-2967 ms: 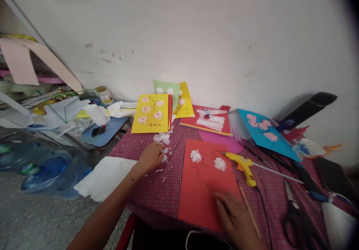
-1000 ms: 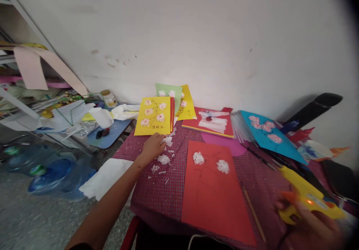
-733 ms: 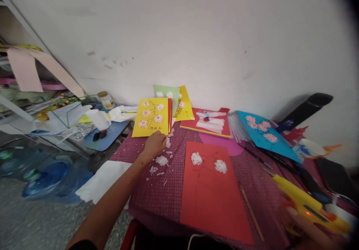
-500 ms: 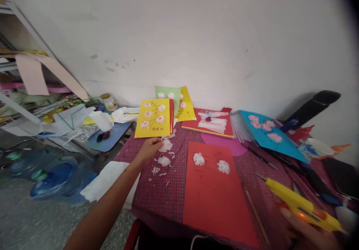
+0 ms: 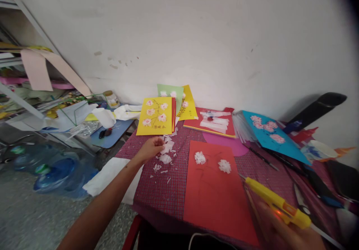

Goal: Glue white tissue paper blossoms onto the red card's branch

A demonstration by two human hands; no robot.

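Note:
My right hand [image 5: 291, 229] is closed around the grip of a yellow hot glue gun [image 5: 276, 199]. The gun's light glows orange, and its nozzle points at the right edge of a red sheet of card [image 5: 214, 197]. On the card sit two white crumpled paper flowers, one at left [image 5: 200, 158] and one at right [image 5: 224, 166], with faint drawn branch lines. My left hand [image 5: 151, 148] has its fingers curled and pinched at a pile of torn white paper pieces [image 5: 166, 159]. Whatever lies between those fingertips is hidden.
Finished flower cards stand at the back, a yellow one [image 5: 155, 117] in front. Red cards [image 5: 209, 122] with white strips lie beside them. At right are a blue flower card [image 5: 276, 136], scissors [image 5: 301, 201] and a paper cup [image 5: 318, 151]. Water jugs [image 5: 60, 175] stand on the floor.
My right hand has brought the glue gun leftward, its nozzle now at the red card's edge. My left hand stays pinched beside the paper pieces. The view has shifted slightly.

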